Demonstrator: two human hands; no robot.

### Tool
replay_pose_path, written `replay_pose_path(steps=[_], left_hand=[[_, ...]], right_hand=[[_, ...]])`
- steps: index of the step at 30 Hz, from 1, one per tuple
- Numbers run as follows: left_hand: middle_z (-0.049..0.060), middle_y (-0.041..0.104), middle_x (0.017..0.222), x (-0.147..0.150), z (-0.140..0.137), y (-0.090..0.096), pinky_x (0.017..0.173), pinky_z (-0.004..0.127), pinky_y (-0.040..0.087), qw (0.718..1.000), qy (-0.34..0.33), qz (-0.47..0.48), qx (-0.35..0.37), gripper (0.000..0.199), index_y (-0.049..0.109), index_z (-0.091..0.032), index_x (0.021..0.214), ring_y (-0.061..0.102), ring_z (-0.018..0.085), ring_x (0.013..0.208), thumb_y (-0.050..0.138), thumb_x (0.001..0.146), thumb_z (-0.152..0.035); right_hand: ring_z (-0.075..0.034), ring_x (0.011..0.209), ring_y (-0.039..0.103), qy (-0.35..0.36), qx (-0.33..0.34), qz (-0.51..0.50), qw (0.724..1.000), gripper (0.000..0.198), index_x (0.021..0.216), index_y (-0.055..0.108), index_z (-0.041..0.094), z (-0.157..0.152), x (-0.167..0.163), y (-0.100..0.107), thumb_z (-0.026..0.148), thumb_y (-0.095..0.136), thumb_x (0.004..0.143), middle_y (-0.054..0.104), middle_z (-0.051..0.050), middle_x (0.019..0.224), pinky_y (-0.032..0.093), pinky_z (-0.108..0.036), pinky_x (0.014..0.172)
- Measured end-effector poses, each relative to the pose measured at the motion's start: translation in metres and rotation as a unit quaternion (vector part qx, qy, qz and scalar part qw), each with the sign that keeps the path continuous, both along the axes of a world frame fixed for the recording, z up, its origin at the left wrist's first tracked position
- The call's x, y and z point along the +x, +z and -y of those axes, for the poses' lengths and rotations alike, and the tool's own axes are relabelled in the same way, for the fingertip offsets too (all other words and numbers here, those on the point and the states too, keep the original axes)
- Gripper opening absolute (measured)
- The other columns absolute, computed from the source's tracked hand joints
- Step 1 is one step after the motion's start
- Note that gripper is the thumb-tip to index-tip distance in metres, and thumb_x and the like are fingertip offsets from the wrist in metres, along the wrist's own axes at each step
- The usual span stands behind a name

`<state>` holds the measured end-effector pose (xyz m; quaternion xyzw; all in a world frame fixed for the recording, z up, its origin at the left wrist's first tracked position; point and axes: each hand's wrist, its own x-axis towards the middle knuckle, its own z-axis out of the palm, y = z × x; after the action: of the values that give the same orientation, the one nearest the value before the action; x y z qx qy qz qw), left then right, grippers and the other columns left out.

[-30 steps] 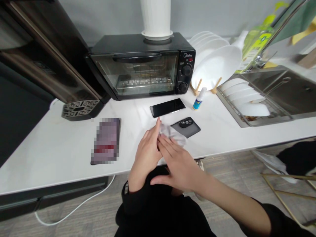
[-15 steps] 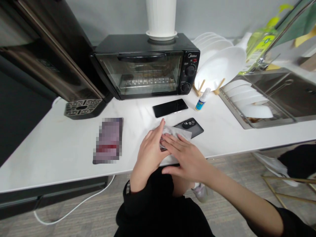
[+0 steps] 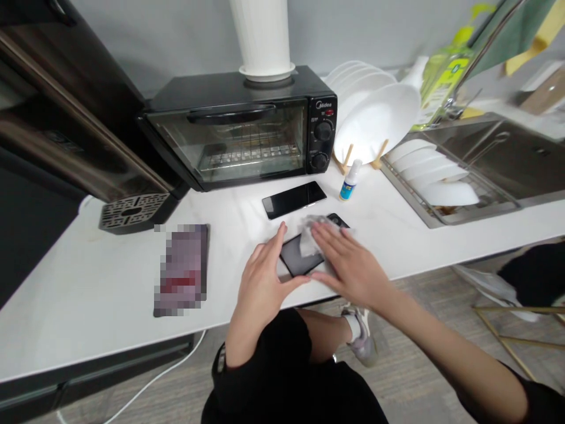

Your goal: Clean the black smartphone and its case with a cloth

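Note:
My left hand (image 3: 262,280) braces the left end of a dark grey phone case (image 3: 300,260), its thumb at the near edge and its fingers at the far left side. The case lies flat near the counter's front edge, its camera surround (image 3: 338,221) showing at the far right end. Under the flat fingers of my right hand (image 3: 348,259), a crumpled whitish wipe (image 3: 309,241) is pressed on the case's middle. The right thumb reaches toward the left thumb at the near edge. Just beyond lies a black phone (image 3: 294,200), screen up. A small spray bottle (image 3: 350,181) stands to its right.
A black toaster oven (image 3: 233,126) with a white pot (image 3: 261,38) on top stands behind. Left are a dispenser's drip tray (image 3: 133,211) and a blurred-out flat item (image 3: 183,268). White plates (image 3: 375,121) and a sink (image 3: 498,153) are on the right.
My right hand has slid the wipe right and away along the case, uncovering its left part. The left hand has opened wider at the case's end. The view has shifted slightly.

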<state>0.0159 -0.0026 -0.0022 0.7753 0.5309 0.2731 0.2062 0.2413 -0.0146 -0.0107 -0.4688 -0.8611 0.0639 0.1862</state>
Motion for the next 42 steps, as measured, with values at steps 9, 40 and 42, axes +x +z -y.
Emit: replay_pose_path(steps=[9,40,42], left_hand=[[0.006,0.053,0.161,-0.001,0.000,-0.002,0.113,0.046,0.049,1.000,-0.005,-0.002,0.000,0.103,0.016,-0.036,0.168,0.058,0.028,0.132,0.078,0.087,-0.021],[0.006,0.050,0.163,0.000,0.002,-0.004,0.115,0.048,0.047,1.000,0.013,0.001,-0.001,0.117,0.013,-0.038,0.168,0.056,0.030,0.135,0.089,0.079,-0.038],[0.006,0.051,0.162,0.000,0.002,-0.003,0.114,0.047,0.048,1.000,0.011,0.002,-0.002,0.114,0.014,-0.037,0.168,0.056,0.029,0.134,0.087,0.081,-0.034]], right_hand=[[-0.027,0.159,0.035,0.078,-0.020,-0.046,0.996,0.105,0.160,0.039,0.006,0.013,-0.040,-0.001,0.085,0.042,0.091,0.038,-0.018,0.168,0.029,-0.050,0.133],[-0.035,0.161,0.029,-0.095,0.013,-0.004,0.995,0.092,0.164,0.033,0.008,-0.018,0.006,-0.002,0.074,0.040,0.100,0.033,-0.019,0.170,0.032,-0.061,0.129],[-0.037,0.161,0.026,-0.073,0.016,-0.021,0.997,0.103,0.161,0.037,0.003,-0.010,-0.010,-0.002,0.082,0.039,0.094,0.034,-0.022,0.169,0.030,-0.060,0.130]])
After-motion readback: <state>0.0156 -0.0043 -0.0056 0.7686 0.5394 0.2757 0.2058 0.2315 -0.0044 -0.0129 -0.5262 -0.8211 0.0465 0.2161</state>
